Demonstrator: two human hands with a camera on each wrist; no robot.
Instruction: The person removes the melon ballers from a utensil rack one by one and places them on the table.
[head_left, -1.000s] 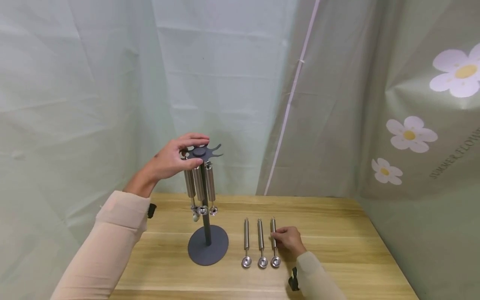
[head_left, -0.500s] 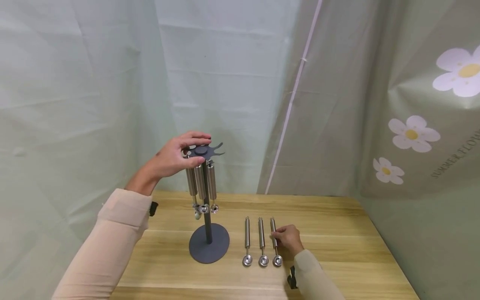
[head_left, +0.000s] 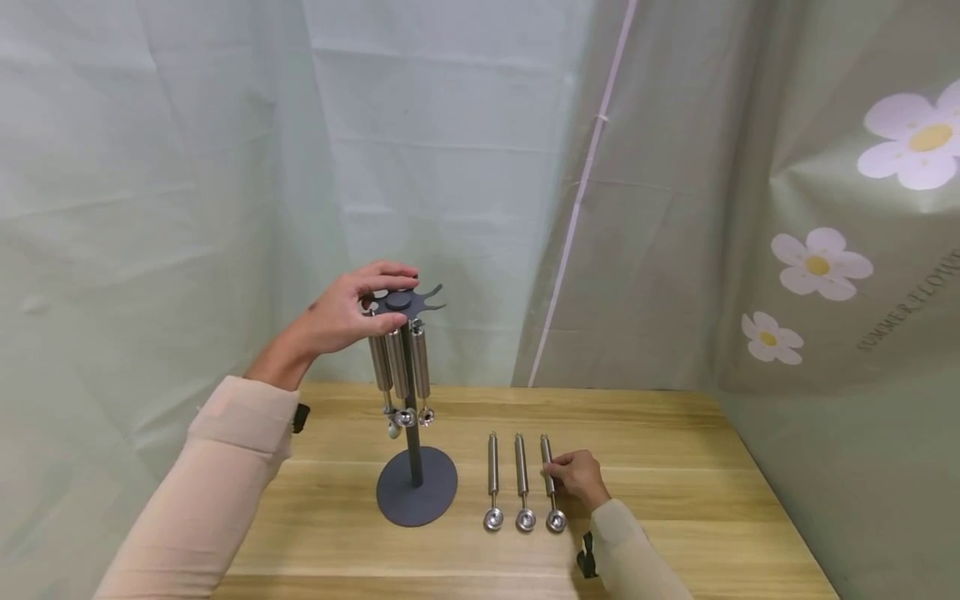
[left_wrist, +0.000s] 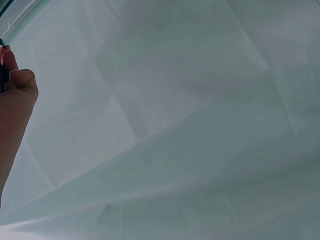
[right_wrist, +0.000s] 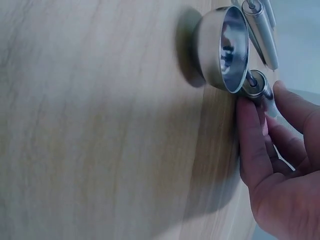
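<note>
Steel scoop, rightmost of three (head_left: 549, 483), lies flat on the wooden table (head_left: 675, 467), handle end pointing away from the person, round cup end (right_wrist: 222, 47) toward the near edge. Long axis runs roughly front to back. Right hand (head_left: 579, 478) sits on its right side, fingers (right_wrist: 250, 125) curled onto the handle just above the cup, pinching it; scoop not lifted, resting on the wood. Two more scoops, middle (head_left: 521, 482) and left (head_left: 492, 482), lie parallel just beside it on the left, near each other but apart, cups all at the near end.

Dark grey stand (head_left: 415, 492) stands left of the row, round base on the table, upright post, slotted top disc (head_left: 401, 302). Three scoops hang (head_left: 401, 367) from the disc on its left and front side, cups down. Slots on the disc's right side look free. Left hand (head_left: 348, 317) grips the disc edge from the left, thumb below and fingers over the top; left wrist view shows only a curled finger (left_wrist: 17, 80) and curtain.

Right hand is by far the nearer to the lying scoops; stand is up and to the left of it. Middle and left scoops lie between the held scoop and the stand base, low on the table. Green curtain (head_left: 187, 167) behind, flowered cloth (head_left: 825, 267) on the right.
</note>
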